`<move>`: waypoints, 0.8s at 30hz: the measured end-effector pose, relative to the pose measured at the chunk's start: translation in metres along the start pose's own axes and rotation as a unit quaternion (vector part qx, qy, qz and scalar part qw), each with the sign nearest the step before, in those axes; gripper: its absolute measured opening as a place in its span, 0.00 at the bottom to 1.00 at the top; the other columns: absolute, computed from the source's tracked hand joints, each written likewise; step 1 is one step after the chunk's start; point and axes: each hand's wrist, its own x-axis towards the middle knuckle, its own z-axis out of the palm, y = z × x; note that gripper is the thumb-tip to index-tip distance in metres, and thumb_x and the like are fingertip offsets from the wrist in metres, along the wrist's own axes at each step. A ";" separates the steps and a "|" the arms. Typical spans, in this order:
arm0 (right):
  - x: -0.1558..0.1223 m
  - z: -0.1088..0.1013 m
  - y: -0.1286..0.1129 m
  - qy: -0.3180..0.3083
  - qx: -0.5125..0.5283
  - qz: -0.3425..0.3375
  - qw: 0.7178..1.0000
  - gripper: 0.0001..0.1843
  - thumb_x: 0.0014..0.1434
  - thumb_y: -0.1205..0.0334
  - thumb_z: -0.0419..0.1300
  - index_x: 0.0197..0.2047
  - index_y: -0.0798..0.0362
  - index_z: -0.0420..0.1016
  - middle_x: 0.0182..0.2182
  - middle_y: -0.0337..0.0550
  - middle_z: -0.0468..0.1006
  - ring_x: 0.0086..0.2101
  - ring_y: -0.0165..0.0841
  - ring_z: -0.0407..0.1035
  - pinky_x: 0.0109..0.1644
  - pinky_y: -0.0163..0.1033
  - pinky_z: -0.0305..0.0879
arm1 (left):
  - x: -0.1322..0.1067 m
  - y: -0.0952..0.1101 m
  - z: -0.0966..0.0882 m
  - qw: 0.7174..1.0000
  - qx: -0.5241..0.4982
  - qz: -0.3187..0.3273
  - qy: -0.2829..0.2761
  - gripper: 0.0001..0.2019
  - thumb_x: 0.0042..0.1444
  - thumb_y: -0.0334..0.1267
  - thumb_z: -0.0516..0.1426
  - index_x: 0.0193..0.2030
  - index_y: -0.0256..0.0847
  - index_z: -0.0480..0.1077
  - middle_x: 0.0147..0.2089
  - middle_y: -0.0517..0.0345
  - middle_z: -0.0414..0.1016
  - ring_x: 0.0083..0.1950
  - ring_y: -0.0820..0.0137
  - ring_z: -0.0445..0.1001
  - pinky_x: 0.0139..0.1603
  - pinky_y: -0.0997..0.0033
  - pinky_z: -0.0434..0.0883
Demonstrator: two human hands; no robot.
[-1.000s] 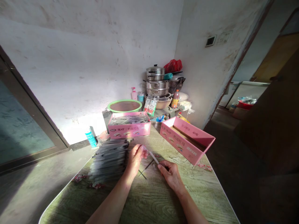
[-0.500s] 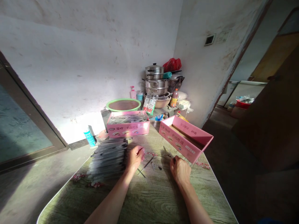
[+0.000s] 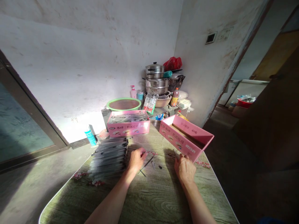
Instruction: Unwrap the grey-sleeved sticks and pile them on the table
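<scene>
My left hand (image 3: 136,161) rests on the green wood-grain table (image 3: 149,202), fingers curled, pinching something small that I cannot make out, right beside a thin dark pen refill (image 3: 147,163). A stack of clear-wrapped pens (image 3: 108,157) lies just left of it. My right hand (image 3: 185,168) sits by the near corner of the open pink box (image 3: 187,137), fingers closed on a thin clear item whose tip pokes up toward the box. Small loose pen parts (image 3: 156,165) lie between my hands.
A second pink box (image 3: 128,123) full of wrapped pens stands at the table's far edge. Behind it are a green basin (image 3: 123,104), stacked steel pots (image 3: 156,79), bottles and a red bag. The table's right edge drops to a dark floor.
My hands have separated: the right hand carried the clear piece rightwards to the open pink box. The left hand stayed by the pen stack and lowered onto the table.
</scene>
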 end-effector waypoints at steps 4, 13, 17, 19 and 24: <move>-0.003 0.005 -0.005 0.049 0.018 -0.042 0.998 0.14 0.67 0.60 0.51 0.41 0.55 0.76 0.35 0.51 0.79 0.35 0.40 0.76 0.33 0.38 0.60 | -0.003 0.003 0.000 0.999 0.013 -0.004 -0.039 0.04 0.50 0.36 0.62 0.30 0.40 0.79 0.21 0.60 0.71 0.23 0.70 0.65 0.30 0.72 0.55; -0.005 0.005 -0.038 -0.003 0.075 -0.151 0.986 0.16 0.69 0.63 0.48 0.39 0.53 0.77 0.37 0.47 0.81 0.33 0.33 0.75 0.33 0.34 0.57 | -0.001 0.001 -0.005 0.999 0.031 0.022 0.002 0.10 0.56 0.31 0.56 0.37 0.40 0.80 0.32 0.50 0.81 0.34 0.64 0.76 0.38 0.69 0.64; -0.002 -0.001 -0.069 -0.079 0.128 -0.271 0.951 0.14 0.68 0.63 0.51 0.39 0.51 0.78 0.37 0.45 0.81 0.37 0.33 0.75 0.38 0.34 0.60 | 0.000 -0.003 -0.011 0.993 0.114 0.027 0.007 0.10 0.58 0.31 0.54 0.39 0.40 0.79 0.35 0.47 0.81 0.36 0.62 0.78 0.39 0.68 0.65; 0.006 -0.004 -0.078 -0.096 0.140 -0.270 0.948 0.14 0.68 0.63 0.51 0.41 0.52 0.79 0.40 0.47 0.81 0.41 0.35 0.75 0.42 0.34 0.61 | 0.000 -0.001 -0.016 0.987 0.158 0.022 0.008 0.10 0.59 0.33 0.55 0.39 0.40 0.78 0.34 0.47 0.81 0.36 0.61 0.78 0.38 0.68 0.64; 0.029 -0.006 -0.080 -0.100 0.138 -0.166 0.971 0.16 0.67 0.61 0.51 0.42 0.57 0.80 0.40 0.55 0.82 0.40 0.39 0.76 0.40 0.36 0.62 | -0.001 0.009 -0.027 0.964 0.261 -0.039 -0.020 0.09 0.61 0.37 0.54 0.40 0.42 0.77 0.35 0.44 0.81 0.37 0.58 0.79 0.36 0.68 0.65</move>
